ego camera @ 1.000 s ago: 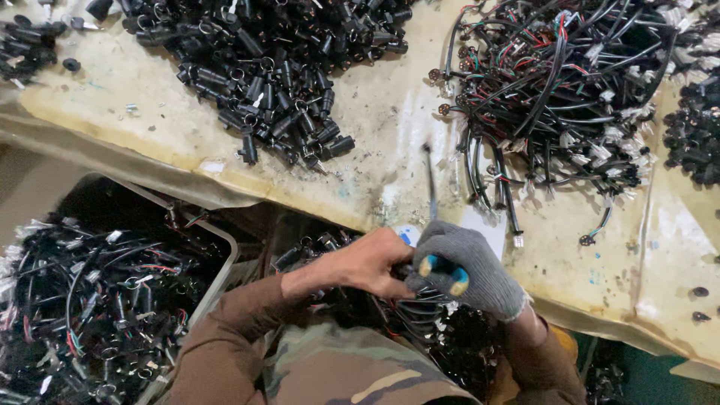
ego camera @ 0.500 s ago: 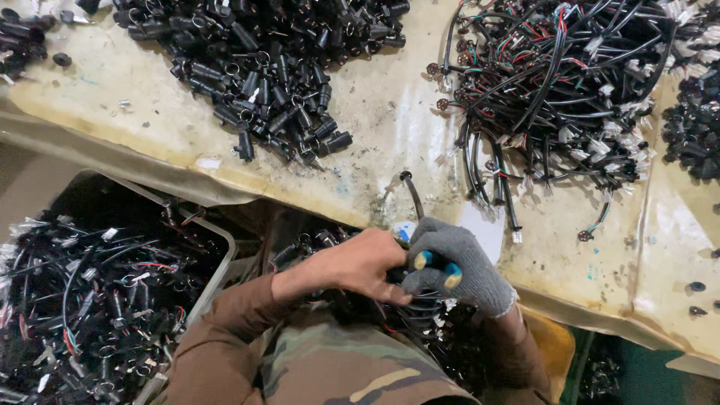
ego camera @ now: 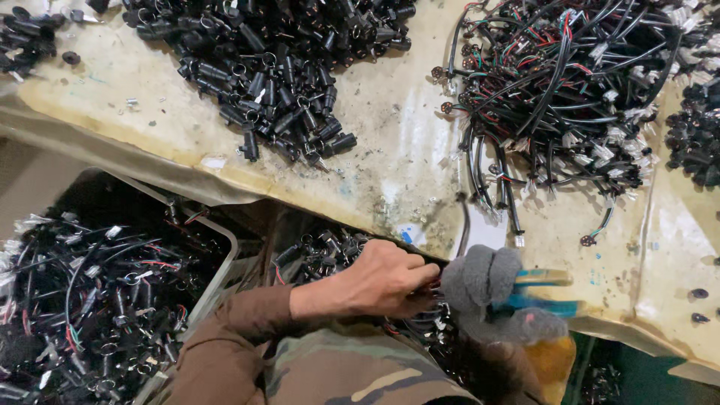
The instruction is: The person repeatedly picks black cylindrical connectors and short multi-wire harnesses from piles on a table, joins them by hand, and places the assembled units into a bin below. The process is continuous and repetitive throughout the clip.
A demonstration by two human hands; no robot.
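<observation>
My bare left hand (ego camera: 379, 281) is closed around a black cable with red wires at the table's front edge, over a box of black parts (ego camera: 330, 251). My right hand (ego camera: 487, 289), in a grey glove, grips a tool with blue and yellow handles (ego camera: 547, 292) held sideways, its head against the cable near my left fingers. A black cable (ego camera: 463, 225) runs from my hands up onto the table.
A worn yellowish table (ego camera: 397, 157) carries a heap of black cylindrical sockets (ego camera: 277, 82) at the back left and a tangle of black wire harnesses (ego camera: 570, 90) at the right. A bin of wired parts (ego camera: 90, 292) stands low on the left.
Both hands have dropped lower to the table's edge. The tool has swung from upright to lying sideways, its handles now pointing right. The cable loop above the hands has flattened.
</observation>
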